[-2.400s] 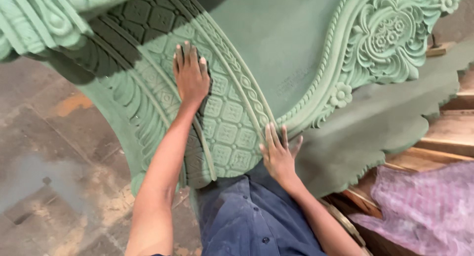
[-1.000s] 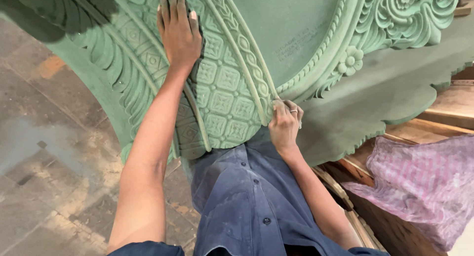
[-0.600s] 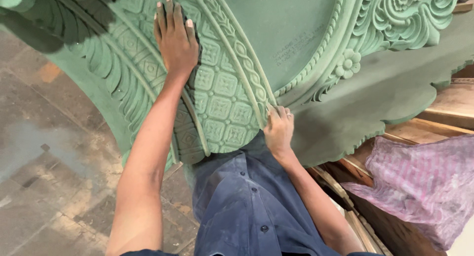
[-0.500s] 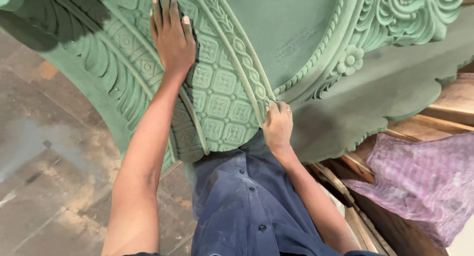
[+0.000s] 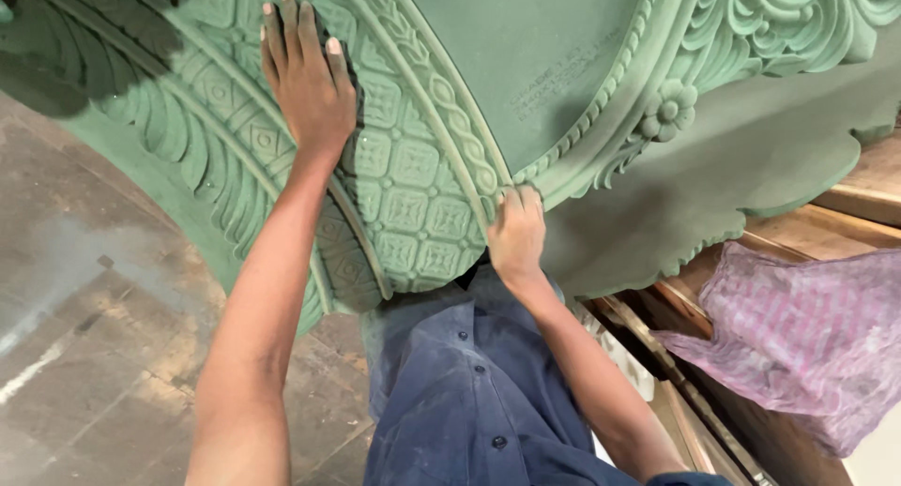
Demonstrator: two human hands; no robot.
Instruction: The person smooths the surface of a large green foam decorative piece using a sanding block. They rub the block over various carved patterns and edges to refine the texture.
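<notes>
Head view shows the big green carved foam panel [image 5: 441,195] leaning against the person's blue shirt [image 5: 469,402]; left hand [image 5: 305,78] pressed flat, released; right hand [image 5: 516,237] pinching the beaded ridge; squeeze too hard and that soft relief probably dents or crumbles.

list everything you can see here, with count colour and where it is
carved panel: 1, green, fills the top of the view, with a plain centre, rope border, square-flower lattice band and leaf edging
flower rosette: 1, green, on the panel right of centre
cloth: 1, pink-purple striped, lower right over wooden pieces
wooden boards: several, brown, right edge under the panel
floor: grey-brown slabs, left and bottom
shirt: 1, dark blue, buttoned, bottom centre
left hand: flat on the lattice band, fingers spread
right hand: fingertips pressed at the rope border's lower end
</notes>
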